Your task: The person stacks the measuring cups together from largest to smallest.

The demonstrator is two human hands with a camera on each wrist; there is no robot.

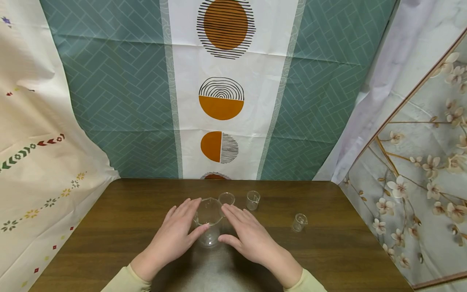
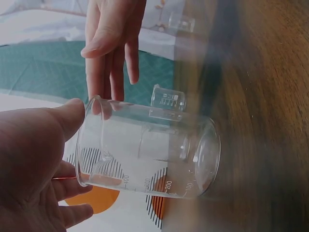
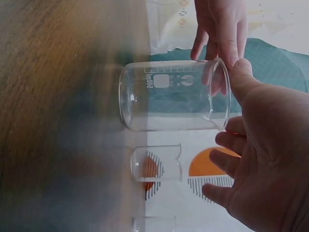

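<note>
A large clear glass beaker [image 1: 209, 240] with white volume marks stands upright on the table, and both hands are at its rim. On its left side is my left hand [image 1: 174, 232], fingers extended and thumb apart from them. My right hand [image 1: 249, 235] mirrors it on the other side, with its fingers stretched forward. In the left wrist view the left thumb is right by the rim of the beaker [image 2: 149, 150]. The right thumb reaches the rim in the right wrist view; whether either hand bears on the glass I cannot tell.
Behind the large beaker stands a smaller beaker [image 1: 227, 198], partly hidden. Farther right are another small beaker [image 1: 253, 200] and the smallest beaker [image 1: 300, 222]. The brown wooden table [image 1: 91, 243] ends at a patterned curtain [image 1: 120, 101] at the back.
</note>
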